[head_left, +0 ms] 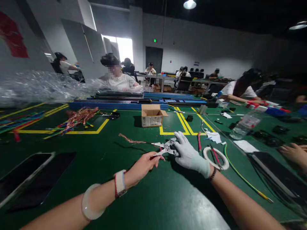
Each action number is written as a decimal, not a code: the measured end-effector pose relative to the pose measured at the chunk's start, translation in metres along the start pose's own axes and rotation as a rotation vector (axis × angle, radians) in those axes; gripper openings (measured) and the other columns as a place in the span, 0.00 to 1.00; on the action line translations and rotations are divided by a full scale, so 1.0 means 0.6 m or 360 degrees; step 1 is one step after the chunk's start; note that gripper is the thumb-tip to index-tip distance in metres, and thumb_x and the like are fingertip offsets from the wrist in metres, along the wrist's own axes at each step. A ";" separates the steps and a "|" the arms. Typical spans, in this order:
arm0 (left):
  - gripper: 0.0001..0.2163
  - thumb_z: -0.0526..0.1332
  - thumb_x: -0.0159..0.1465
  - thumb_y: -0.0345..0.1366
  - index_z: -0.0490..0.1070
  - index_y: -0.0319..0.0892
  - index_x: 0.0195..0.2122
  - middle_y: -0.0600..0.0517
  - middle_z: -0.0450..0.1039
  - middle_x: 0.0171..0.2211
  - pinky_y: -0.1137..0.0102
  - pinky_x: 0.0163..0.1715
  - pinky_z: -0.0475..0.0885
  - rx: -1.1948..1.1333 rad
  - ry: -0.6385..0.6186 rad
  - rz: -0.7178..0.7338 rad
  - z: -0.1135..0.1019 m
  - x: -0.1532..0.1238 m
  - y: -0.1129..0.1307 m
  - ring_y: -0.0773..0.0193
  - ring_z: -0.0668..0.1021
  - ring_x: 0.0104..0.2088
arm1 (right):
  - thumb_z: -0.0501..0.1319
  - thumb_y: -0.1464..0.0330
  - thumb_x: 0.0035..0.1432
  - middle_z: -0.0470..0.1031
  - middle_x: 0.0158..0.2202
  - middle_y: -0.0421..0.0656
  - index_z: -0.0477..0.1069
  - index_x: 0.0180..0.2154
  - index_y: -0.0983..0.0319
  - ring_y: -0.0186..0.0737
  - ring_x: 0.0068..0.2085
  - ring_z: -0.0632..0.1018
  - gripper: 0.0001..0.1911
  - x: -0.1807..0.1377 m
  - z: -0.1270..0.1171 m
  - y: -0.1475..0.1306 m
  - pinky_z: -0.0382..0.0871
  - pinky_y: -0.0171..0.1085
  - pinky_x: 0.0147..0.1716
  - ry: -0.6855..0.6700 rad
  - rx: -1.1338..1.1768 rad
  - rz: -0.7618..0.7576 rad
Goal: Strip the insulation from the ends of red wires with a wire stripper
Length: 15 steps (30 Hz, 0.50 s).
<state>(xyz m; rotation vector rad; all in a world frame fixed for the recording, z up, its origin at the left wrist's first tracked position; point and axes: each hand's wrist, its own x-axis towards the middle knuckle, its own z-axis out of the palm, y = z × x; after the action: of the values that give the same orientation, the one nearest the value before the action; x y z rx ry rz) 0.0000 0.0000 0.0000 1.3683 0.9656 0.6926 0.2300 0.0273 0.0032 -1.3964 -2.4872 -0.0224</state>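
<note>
My right hand (188,153), in a white glove, is closed on metal wire strippers (169,147), whose jaws point left. My bare left hand (145,164), with a watch and a pale bangle on its arm, is closed just below the jaws. Its fingertips pinch a short red wire (161,149), which crosses the jaws and is partly hidden. Left of the jaws a bare copper strand (131,140) stretches just above the green table (153,198); I cannot tell whether it joins the red wire.
An open cardboard box (152,120) stands ahead. Stripped copper wires (81,118) lie at left, near a phone (26,179). At right are a white tape roll (206,155), a green-yellow cable (242,177) and a plastic bottle (247,124). Co-workers sit across and at right.
</note>
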 end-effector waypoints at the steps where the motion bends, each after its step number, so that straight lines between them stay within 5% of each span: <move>1: 0.16 0.55 0.63 0.44 0.71 0.37 0.42 0.57 0.60 0.25 0.73 0.22 0.47 -0.0005 -0.0007 0.0002 0.000 0.000 0.000 0.71 0.56 0.22 | 0.57 0.73 0.44 0.45 0.66 0.57 0.66 0.51 0.68 0.60 0.67 0.43 0.29 0.000 0.001 0.000 0.42 0.54 0.64 0.0007 -0.0021 0.0011; 10: 0.14 0.54 0.63 0.41 0.72 0.37 0.40 0.57 0.58 0.24 0.74 0.23 0.50 0.0005 -0.0050 0.0020 -0.003 0.000 -0.001 0.70 0.57 0.23 | 0.59 0.70 0.42 0.38 0.67 0.57 0.62 0.56 0.67 0.63 0.67 0.39 0.35 0.000 -0.001 -0.017 0.36 0.57 0.63 0.0009 -0.0126 0.0026; 15: 0.12 0.55 0.61 0.38 0.73 0.38 0.40 0.57 0.58 0.25 0.74 0.23 0.51 0.0047 -0.0083 -0.0005 -0.004 -0.002 0.002 0.69 0.58 0.23 | 0.59 0.69 0.41 0.43 0.66 0.59 0.62 0.56 0.68 0.65 0.66 0.41 0.36 -0.002 -0.006 -0.023 0.34 0.57 0.63 -0.0019 -0.0200 0.0027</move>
<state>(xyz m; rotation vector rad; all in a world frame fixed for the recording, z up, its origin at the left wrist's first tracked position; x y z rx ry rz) -0.0024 0.0001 0.0014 1.4036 0.9392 0.6394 0.2197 0.0184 0.0079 -1.4706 -2.5221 -0.1699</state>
